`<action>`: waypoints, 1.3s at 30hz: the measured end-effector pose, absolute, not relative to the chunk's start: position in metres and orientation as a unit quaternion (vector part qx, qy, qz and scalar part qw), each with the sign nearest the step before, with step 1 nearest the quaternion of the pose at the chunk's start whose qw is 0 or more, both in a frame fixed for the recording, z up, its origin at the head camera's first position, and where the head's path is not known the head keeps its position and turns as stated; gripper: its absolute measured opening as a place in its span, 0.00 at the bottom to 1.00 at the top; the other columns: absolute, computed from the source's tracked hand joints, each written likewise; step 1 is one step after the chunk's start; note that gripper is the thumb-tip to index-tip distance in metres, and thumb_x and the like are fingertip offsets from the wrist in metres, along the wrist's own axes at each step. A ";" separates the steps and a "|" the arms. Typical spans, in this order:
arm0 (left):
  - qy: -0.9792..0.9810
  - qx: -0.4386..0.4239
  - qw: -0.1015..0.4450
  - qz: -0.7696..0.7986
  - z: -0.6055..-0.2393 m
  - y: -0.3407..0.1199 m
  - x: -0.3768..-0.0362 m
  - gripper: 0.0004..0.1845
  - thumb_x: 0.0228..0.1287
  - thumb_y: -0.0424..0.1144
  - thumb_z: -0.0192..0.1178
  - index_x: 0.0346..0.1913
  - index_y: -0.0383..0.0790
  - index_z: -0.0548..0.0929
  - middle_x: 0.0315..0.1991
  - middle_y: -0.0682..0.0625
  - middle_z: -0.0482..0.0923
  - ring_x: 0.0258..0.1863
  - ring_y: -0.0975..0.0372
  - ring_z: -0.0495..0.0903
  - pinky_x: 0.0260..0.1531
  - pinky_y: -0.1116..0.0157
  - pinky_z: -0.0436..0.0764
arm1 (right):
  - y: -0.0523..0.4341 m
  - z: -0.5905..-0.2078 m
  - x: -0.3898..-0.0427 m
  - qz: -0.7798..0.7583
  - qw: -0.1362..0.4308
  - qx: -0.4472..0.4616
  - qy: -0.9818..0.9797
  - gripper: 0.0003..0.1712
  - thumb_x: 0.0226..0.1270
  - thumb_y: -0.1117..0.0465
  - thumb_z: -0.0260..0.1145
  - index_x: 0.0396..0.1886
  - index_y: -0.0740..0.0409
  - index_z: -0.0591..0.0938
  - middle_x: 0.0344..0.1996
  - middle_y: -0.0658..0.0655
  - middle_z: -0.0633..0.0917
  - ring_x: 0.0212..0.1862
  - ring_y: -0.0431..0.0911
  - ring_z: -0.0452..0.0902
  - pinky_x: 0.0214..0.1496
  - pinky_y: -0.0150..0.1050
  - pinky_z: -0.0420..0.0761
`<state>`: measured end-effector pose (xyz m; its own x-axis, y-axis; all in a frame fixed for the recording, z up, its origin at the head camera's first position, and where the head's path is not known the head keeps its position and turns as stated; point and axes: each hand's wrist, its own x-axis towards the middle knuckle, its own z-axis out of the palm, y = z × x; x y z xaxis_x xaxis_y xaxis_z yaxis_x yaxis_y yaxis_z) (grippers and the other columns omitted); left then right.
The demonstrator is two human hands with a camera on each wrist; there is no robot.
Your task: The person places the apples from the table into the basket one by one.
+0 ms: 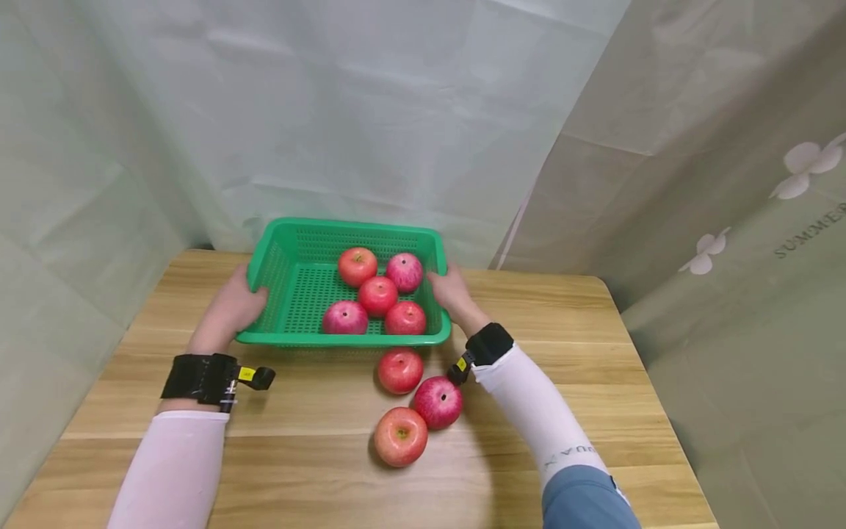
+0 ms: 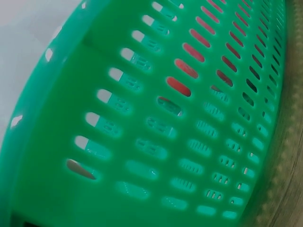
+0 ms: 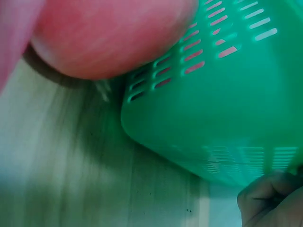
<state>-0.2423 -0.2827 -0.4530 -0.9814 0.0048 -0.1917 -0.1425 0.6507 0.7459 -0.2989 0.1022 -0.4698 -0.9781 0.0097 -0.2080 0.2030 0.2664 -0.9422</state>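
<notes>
Squarely between both hands' grip, green basket [image 1: 291, 242]

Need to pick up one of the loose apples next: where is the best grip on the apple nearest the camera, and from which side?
Take the nearest apple from above, fingers spread around its widest part. It sits stem-up on the table, and a second apple touches its upper right, so a sideways approach from there is blocked; its left and near sides are free.

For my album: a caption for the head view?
Both hands hold a green basket of five apples; three more lie outside.
</notes>
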 end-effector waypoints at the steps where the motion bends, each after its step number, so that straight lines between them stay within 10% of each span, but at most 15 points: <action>1: 0.904 -0.038 0.090 0.416 -0.453 -0.282 -0.243 0.34 0.84 0.40 0.42 0.81 0.22 0.48 0.66 0.20 0.66 0.49 0.39 0.78 0.36 0.54 0.83 | 0.103 -0.470 -0.299 -0.600 0.080 0.064 0.793 0.22 0.77 0.65 0.57 0.66 0.70 0.75 0.58 0.69 0.82 0.57 0.64 0.83 0.55 0.56 0.86; 10: 0.908 -0.035 0.086 0.408 -0.452 -0.284 -0.240 0.36 0.84 0.40 0.41 0.81 0.20 0.45 0.69 0.16 0.62 0.54 0.34 0.75 0.46 0.42 0.81 | 0.100 -0.472 -0.301 -0.570 0.074 0.065 0.815 0.23 0.68 0.72 0.57 0.62 0.70 0.77 0.53 0.67 0.83 0.55 0.63 0.83 0.54 0.56 0.85; 27: 0.933 -0.060 -0.008 0.355 -0.456 -0.284 -0.243 0.41 0.82 0.46 0.51 0.82 0.23 0.49 0.57 0.16 0.72 0.44 0.35 0.80 0.28 0.53 0.81 | 0.095 -0.469 -0.302 -0.516 0.061 0.079 0.851 0.24 0.69 0.72 0.57 0.64 0.66 0.76 0.56 0.65 0.82 0.59 0.57 0.79 0.60 0.54 0.83; 39: 0.939 -0.043 -0.055 0.336 -0.442 -0.285 -0.237 0.40 0.82 0.50 0.52 0.81 0.23 0.55 0.49 0.24 0.75 0.45 0.36 0.78 0.35 0.45 0.77 | 0.096 -0.465 -0.302 -0.503 0.061 0.079 0.858 0.24 0.70 0.72 0.58 0.66 0.68 0.75 0.57 0.67 0.82 0.60 0.58 0.78 0.62 0.54 0.82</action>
<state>-0.2373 -0.2846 -0.4420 -0.9903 -0.1178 0.0734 -0.0446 0.7711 0.6352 -0.3021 0.0960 -0.4649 -0.9800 0.0744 -0.1843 0.1972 0.4811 -0.8542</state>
